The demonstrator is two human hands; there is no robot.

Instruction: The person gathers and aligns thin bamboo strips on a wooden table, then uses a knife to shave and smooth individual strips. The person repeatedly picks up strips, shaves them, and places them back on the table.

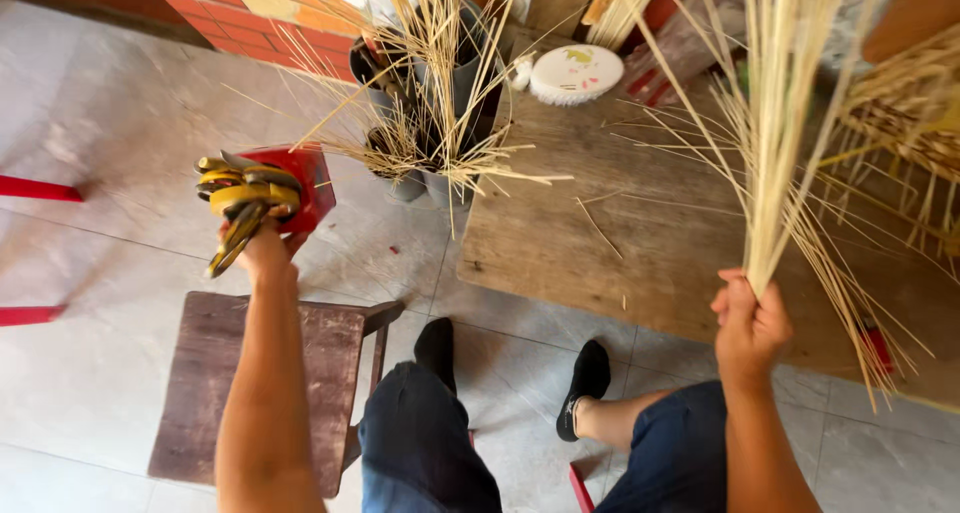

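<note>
My left hand (265, 245) is raised over a small wooden stool (200, 393) and grips a bunch of yellow-and-grey handled tools (240, 198), held upright. My right hand (748, 323) is closed around the lower end of a bundle of thin pale bamboo strips (775, 123), which fans upward and outward over a low wooden table (600, 243). My legs in dark trousers and black socks stretch out below, between the stool and the table.
Grey tubes (450, 83) stuffed with more bamboo strips stand on the tiled floor by the table's left edge. A red stool (312, 178) sits behind the tools. A round white brush (575, 73) lies on the table's far side. Red frame bars (35, 188) show at left.
</note>
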